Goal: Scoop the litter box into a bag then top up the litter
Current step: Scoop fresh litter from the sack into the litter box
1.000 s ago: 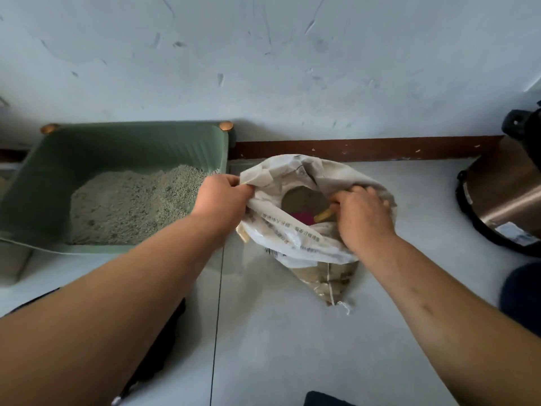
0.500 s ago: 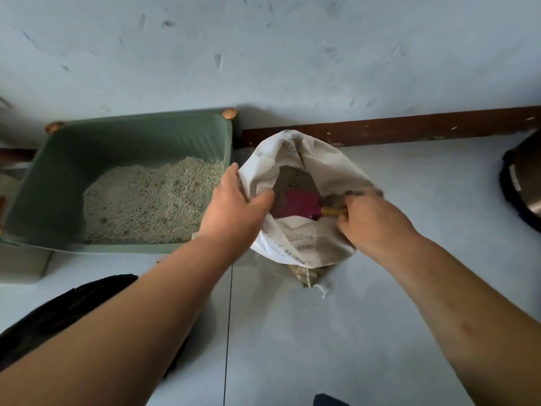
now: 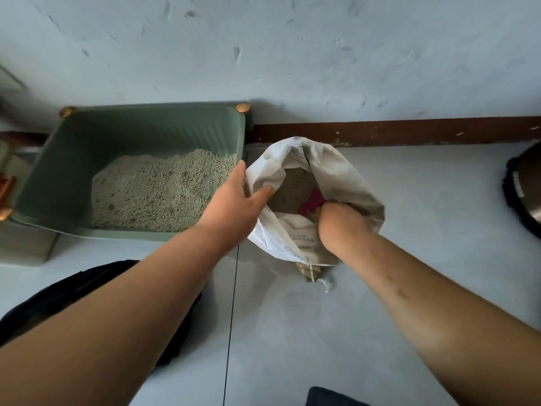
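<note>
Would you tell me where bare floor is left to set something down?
Bare floor: between the sack and the metal pot, and on the sack's near side. Crowded: the gap from litter box to sack, where the left hand holds the rim.

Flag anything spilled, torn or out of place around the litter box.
No spill shows on the floor. The litter is heaped toward the right of the litter box, leaving its left bare. A loose thread hangs from the lower edge of the sack.
</note>
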The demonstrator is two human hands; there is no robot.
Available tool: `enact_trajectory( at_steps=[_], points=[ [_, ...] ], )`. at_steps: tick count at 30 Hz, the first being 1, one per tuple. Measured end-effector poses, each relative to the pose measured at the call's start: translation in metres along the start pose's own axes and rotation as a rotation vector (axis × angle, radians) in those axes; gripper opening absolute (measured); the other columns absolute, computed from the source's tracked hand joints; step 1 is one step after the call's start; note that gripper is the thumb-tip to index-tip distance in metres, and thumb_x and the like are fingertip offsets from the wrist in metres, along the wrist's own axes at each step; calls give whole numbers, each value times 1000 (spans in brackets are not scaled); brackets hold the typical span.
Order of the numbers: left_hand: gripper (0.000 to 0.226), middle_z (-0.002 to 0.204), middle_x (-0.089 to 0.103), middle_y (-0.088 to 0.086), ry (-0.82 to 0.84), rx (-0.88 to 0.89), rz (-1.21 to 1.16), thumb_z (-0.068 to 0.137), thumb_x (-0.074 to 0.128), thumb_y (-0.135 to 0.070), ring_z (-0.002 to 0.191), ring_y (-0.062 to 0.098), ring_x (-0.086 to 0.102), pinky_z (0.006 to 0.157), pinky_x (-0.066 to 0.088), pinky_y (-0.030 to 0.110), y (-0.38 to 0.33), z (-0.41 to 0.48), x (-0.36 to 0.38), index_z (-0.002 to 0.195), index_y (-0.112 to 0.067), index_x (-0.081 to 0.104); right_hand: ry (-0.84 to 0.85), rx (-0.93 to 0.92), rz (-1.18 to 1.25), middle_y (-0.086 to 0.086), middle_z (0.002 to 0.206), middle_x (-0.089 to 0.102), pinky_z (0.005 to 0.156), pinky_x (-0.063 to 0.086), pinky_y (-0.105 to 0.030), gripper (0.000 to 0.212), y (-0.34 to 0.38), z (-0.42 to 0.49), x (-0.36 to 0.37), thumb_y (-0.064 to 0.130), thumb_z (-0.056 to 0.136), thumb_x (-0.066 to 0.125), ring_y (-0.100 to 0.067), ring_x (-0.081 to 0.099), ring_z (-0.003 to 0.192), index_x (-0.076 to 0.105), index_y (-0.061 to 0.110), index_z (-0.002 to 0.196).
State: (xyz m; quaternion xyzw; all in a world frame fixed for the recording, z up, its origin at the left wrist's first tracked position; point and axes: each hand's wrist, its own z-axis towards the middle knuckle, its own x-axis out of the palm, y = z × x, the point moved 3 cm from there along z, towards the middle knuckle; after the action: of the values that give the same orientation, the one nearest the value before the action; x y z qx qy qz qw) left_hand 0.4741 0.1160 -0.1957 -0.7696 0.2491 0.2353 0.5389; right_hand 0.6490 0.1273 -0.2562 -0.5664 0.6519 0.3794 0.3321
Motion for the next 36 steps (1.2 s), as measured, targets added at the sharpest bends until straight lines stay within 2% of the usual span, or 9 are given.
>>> enact_trajectory(
  at_steps=[4, 8, 10, 13, 17, 22, 29, 33, 36],
  points=[
    [74, 150, 46, 1, 15, 19, -9, 97, 49, -52, 134, 22, 47, 110, 40, 44, 0, -4, 2, 157, -21, 20, -16, 37, 132, -10, 126, 61, 94, 42, -33, 29, -7, -1, 13, 20, 101, 42, -28, 56, 118, 57, 13, 125],
    [74, 149, 47, 3, 17, 8, -13, 96, 41, -60, 136, 23, 45, 111, 36, 38, -3, -2, 2, 156, -20, 24, -132, -8, 308, -11, 107, 67, 86, 45, -34, 37, -19, -6, 25, 38, 102, 34, -32, 62, 104, 61, 17, 115],
    [73, 134, 59, 4, 16, 3, -35, 92, 39, -67, 123, 26, 56, 105, 44, 44, -7, -1, 0, 148, -21, 39, -200, -69, 323, -9, 102, 69, 81, 47, -31, 34, -23, -10, 26, 36, 100, 38, -32, 64, 97, 64, 18, 112],
    [63, 116, 66, 7, 5, -6, -84, 90, 40, -64, 107, 28, 63, 97, 49, 52, -11, 2, -4, 128, -16, 55, -221, -117, 337, -7, 110, 69, 85, 50, -34, 30, -27, -20, 20, 28, 98, 43, -30, 64, 102, 63, 18, 119],
    [71, 134, 58, 12, 10, -58, -96, 90, 40, -65, 125, 36, 53, 106, 42, 55, -18, 5, -7, 142, -17, 48, -278, -151, 366, -7, 106, 68, 80, 50, -33, 28, -31, -34, 11, 23, 98, 43, -28, 64, 98, 62, 16, 117],
    [49, 118, 64, 9, -9, -53, -103, 100, 43, -50, 107, 28, 60, 100, 47, 48, -18, 8, -8, 127, -12, 59, -307, -136, 370, -10, 110, 68, 79, 50, -36, 29, -43, -51, 1, 26, 98, 44, -31, 63, 99, 61, 17, 120],
    [50, 122, 61, 10, 30, -57, -108, 100, 39, -49, 110, 29, 57, 100, 45, 49, -19, 4, -6, 130, -12, 54, -305, -115, 365, -12, 109, 67, 78, 47, -34, 32, -51, -70, -7, 26, 100, 40, -31, 61, 98, 61, 16, 123],
    [51, 122, 60, 11, 41, -56, -111, 99, 36, -50, 110, 31, 56, 101, 44, 52, -19, 4, -8, 129, -13, 53, -302, -98, 396, -11, 101, 69, 76, 47, -34, 31, -53, -79, -7, 25, 100, 39, -28, 61, 91, 63, 14, 117],
    [49, 124, 57, 7, 40, -47, -103, 102, 36, -47, 111, 27, 53, 103, 42, 45, -17, 5, -10, 133, -10, 50, -311, -75, 432, -7, 97, 67, 74, 46, -32, 31, -58, -84, -7, 24, 101, 39, -23, 59, 84, 62, 13, 117]
  ],
)
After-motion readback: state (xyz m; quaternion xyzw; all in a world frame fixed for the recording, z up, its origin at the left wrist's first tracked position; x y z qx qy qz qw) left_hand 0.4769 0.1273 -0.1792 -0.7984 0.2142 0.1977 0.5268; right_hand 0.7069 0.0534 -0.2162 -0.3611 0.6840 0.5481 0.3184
